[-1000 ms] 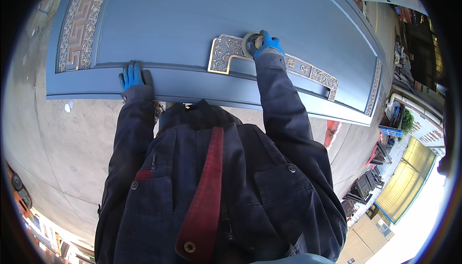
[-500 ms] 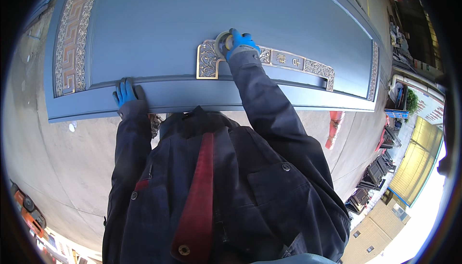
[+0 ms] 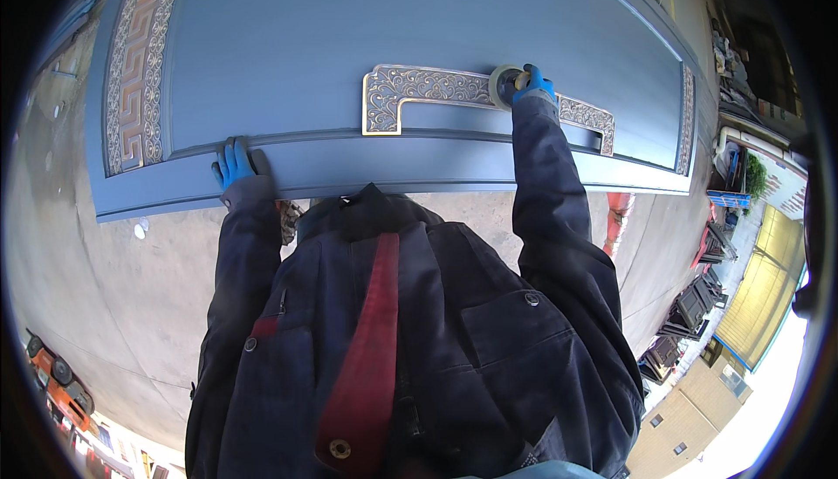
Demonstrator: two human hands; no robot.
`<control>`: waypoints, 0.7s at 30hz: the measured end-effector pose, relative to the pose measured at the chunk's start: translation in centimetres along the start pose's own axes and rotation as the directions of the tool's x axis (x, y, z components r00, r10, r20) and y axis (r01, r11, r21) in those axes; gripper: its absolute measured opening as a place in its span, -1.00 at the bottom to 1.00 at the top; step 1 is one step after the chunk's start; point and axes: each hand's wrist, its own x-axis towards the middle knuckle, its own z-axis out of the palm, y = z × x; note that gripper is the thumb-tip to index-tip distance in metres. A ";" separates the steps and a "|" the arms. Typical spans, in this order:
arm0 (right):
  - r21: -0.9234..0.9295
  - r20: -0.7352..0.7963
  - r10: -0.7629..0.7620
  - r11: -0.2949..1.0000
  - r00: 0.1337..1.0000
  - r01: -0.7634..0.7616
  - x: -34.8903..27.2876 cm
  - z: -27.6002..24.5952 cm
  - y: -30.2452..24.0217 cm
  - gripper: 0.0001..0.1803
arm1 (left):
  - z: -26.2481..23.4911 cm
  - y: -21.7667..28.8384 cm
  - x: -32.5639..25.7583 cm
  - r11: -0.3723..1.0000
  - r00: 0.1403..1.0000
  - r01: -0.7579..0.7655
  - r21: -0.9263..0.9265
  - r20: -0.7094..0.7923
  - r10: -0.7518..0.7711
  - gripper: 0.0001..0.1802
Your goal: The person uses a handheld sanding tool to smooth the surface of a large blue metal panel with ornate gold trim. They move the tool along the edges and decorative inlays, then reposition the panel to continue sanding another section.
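The bronze-coloured bracket (image 3: 436, 86) lies on the near half of the blue-grey panel (image 3: 332, 25), right of the middle and close to the moulding along the near edge. Its long bar runs left to right under the right hand (image 3: 536, 83), stretching well to the left of the fingers and a shorter way to the right, with the forearm crossing in front of part of it. The right hand is plainly the nearer; the left hand (image 3: 234, 162) lies well apart from the bracket's left leg, toward the panel's near left corner.

The bracket's long axis follows the panel's near edge, slanting slightly so that its right end sits nearer the person. Both short legs point toward that near edge, so the opening faces the person.

The right fingers are curled around the yellowish middle of a round tool (image 3: 496, 86), whose pale rim overlaps the bar; the fingertips are partly hidden, and whether the rim touches the metal cannot be told. The left fingers are stretched out flat on the panel's near border, slightly spread, pinching nothing. A patterned strip (image 3: 144, 60) runs along the panel's left edge.
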 end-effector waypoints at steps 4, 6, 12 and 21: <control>-0.042 0.033 -0.139 0.989 0.990 0.141 -4.9 2.1 -4.9 -0.17 | -0.1 0.1 0.0 1.000 1.000 -0.013 -0.018 0.001 0.013 -0.40; -0.068 0.070 -0.243 0.966 0.967 0.248 -8.8 3.5 -8.9 -0.18 | -0.1 0.1 0.1 0.998 0.998 -0.045 -0.036 -0.040 0.043 -0.41; -0.059 0.158 -0.368 0.923 0.916 0.381 -12.9 3.5 -13.7 -0.20 | 0.4 -0.2 -0.1 1.000 1.000 -0.011 -0.009 0.004 0.011 -0.40; -0.132 0.189 -0.527 0.822 0.828 0.554 -18.2 4.4 -14.9 -0.13 | 1.1 -1.6 -1.0 0.997 0.998 -0.058 -0.056 -0.017 0.057 -0.34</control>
